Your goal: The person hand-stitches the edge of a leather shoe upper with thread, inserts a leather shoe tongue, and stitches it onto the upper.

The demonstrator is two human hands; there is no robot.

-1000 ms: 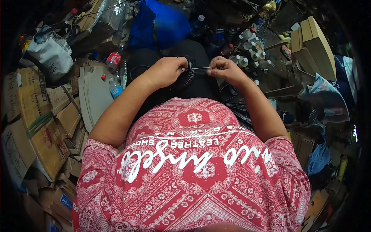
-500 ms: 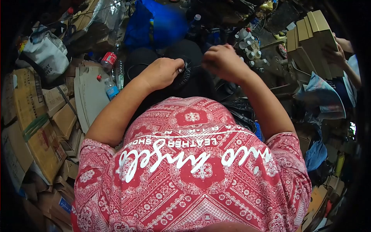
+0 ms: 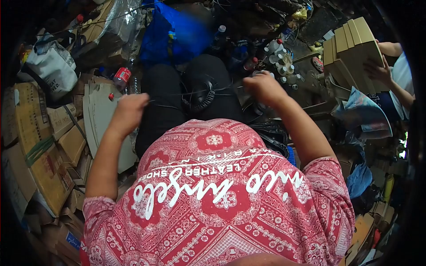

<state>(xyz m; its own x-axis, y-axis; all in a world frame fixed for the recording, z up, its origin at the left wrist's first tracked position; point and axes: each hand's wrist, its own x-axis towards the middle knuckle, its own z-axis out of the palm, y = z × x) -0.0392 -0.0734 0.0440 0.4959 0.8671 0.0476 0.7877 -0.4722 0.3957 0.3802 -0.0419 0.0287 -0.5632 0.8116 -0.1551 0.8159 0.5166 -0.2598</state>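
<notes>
The head view shows the work partway along, as far as I can judge: a row of close ridges already runs around the edge of the dark piece (image 3: 195,103), while thin thread (image 3: 175,94) lies loose of that edge, strung across the lap between the 2 hands. The thread is neither trimmed nor tucked away, so the piece does not look finished; how much of its edge is left cannot be made out, since dark lies on dark here. The piece rests on the black trousers (image 3: 162,88), mostly over the inner side of the right thigh, with neither hand touching it.

The left hand (image 3: 132,108) is out past the left thigh, fingers folded into a fist on the thread, knuckles up, the elbow bent and set wide. The right hand (image 3: 266,88) is beyond the right thigh, a little farther forward than the left, its fingers curled closed around the thread, the wrist turned inward and the forearm slanting in from the elbow. The 2 arms spread apart with the piece between them.
</notes>
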